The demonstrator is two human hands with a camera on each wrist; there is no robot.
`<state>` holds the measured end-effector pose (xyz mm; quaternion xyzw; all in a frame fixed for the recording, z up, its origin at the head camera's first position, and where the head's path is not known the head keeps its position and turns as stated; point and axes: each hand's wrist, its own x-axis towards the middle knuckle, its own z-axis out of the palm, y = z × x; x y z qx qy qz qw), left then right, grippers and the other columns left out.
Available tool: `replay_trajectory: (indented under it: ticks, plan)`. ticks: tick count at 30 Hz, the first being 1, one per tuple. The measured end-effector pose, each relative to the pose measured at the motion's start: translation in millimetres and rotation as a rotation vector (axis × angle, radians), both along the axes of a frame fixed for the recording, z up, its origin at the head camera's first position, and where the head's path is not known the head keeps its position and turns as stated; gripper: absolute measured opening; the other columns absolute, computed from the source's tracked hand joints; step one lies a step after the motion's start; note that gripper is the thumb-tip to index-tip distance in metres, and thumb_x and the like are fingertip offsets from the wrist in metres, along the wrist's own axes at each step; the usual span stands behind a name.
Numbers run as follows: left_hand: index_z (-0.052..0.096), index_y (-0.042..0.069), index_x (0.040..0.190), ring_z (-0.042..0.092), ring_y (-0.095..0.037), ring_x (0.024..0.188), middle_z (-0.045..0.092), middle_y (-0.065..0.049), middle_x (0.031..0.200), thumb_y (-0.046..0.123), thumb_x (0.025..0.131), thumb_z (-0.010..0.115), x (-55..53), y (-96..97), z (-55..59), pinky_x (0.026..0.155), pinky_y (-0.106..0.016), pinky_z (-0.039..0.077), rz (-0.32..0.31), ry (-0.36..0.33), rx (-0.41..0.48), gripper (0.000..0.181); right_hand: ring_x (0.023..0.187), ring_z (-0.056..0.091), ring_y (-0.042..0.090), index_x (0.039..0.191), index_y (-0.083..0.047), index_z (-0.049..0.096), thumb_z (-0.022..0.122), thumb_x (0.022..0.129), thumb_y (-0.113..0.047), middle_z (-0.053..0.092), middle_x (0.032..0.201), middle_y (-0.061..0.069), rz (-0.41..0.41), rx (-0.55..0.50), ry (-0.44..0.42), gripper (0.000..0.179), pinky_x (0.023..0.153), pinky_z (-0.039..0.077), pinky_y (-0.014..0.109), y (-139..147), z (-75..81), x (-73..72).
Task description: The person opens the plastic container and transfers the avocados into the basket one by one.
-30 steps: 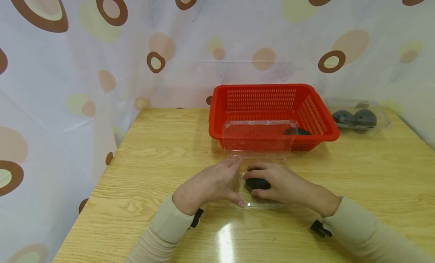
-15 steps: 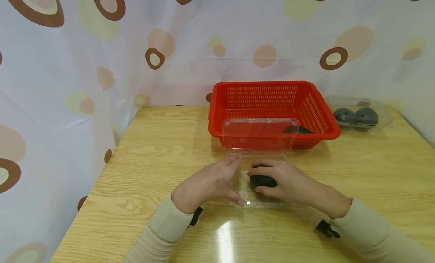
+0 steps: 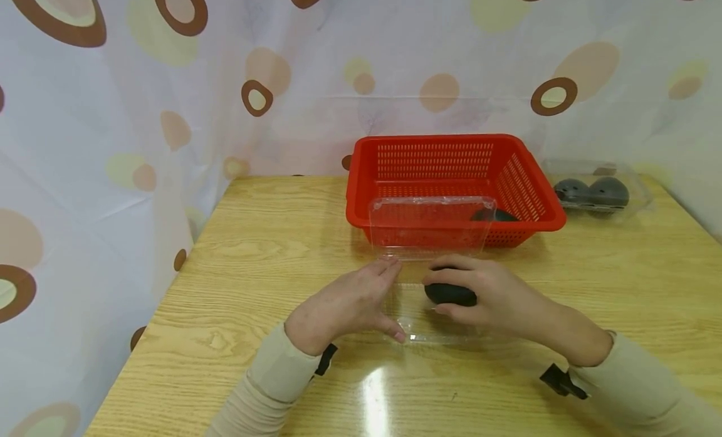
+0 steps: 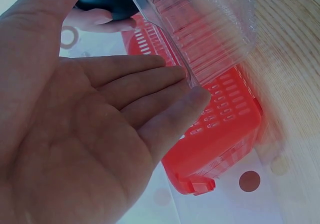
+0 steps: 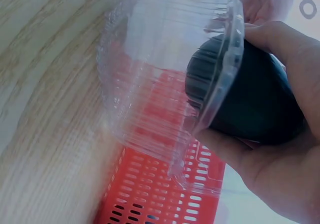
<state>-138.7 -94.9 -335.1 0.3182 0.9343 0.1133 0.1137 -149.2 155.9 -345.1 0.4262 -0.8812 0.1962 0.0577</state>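
Note:
My right hand (image 3: 496,296) grips a smooth, dark, egg-shaped avocado (image 3: 450,294), with fingers over its far side and thumb on the near side. In the right wrist view the avocado (image 5: 257,99) is partly inside the rim of a clear plastic clamshell box (image 5: 220,91). On the table that box (image 3: 417,329) stands with its lid (image 3: 431,236) raised at the back. My left hand (image 3: 350,308) is at the box's left end, thumb and fingers spread. Straight fingers (image 4: 145,86) touch or nearly touch the rim in the left wrist view; the palm holds nothing.
Just behind the lid is a red slotted basket (image 3: 363,180) with a dark avocado (image 3: 496,215) inside. At the back right, a clear box (image 3: 637,192) contains two dark avocados (image 3: 608,192). A patterned cloth (image 3: 304,130) hangs behind the wooden table (image 3: 254,249).
My right hand has shifted to the right with the avocado, across the box. The left hand stays in place at the left end. The view tilted slightly.

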Motion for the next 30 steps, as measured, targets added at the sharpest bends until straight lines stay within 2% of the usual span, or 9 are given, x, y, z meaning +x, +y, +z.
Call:
replay_trajectory:
  ticks: [8, 16, 30]
  plan:
    - [0.024, 0.002, 0.156, 0.031, -0.024, 0.149, 0.032, -0.015, 0.161, 0.057, 0.07, 0.081, -0.1, -0.1, -0.4, 0.121, -0.034, 0.03, -0.012, 0.012, 0.01, 0.116, 0.103, 0.066, 0.016, 0.124, -0.023, 0.068, 0.08, 0.082, -0.019, 0.065, 0.126, 0.002, -0.005, -0.024, -0.003, 0.044, 0.081, 0.06, 0.036, 5.1, 6.3, 3.3]
    - [0.025, 0.002, 0.156, 0.029, -0.024, 0.15, 0.031, -0.014, 0.161, 0.056, 0.071, 0.08, -0.1, 1.5, 0.8, 0.122, -0.034, 0.029, 0.006, -0.02, -0.011, 0.115, 0.096, 0.065, 0.011, 0.124, -0.024, 0.068, 0.083, 0.078, -0.015, 0.065, 0.123, -0.001, 0.016, -0.09, 0.055, 0.049, 0.074, 0.059, 0.027, 13.4, 11.1, 5.8]
    - [0.028, 0.003, 0.154, 0.033, -0.024, 0.148, 0.035, -0.014, 0.159, 0.055, 0.071, 0.081, 1.3, 1.1, 0.8, 0.121, -0.034, 0.03, 0.001, -0.007, 0.008, 0.112, 0.1, 0.065, 0.014, 0.123, -0.023, 0.069, 0.086, 0.075, -0.014, 0.065, 0.123, -0.002, -0.025, -0.117, 0.079, 0.052, 0.073, 0.059, 0.03, 30.4, 17.7, 5.9]
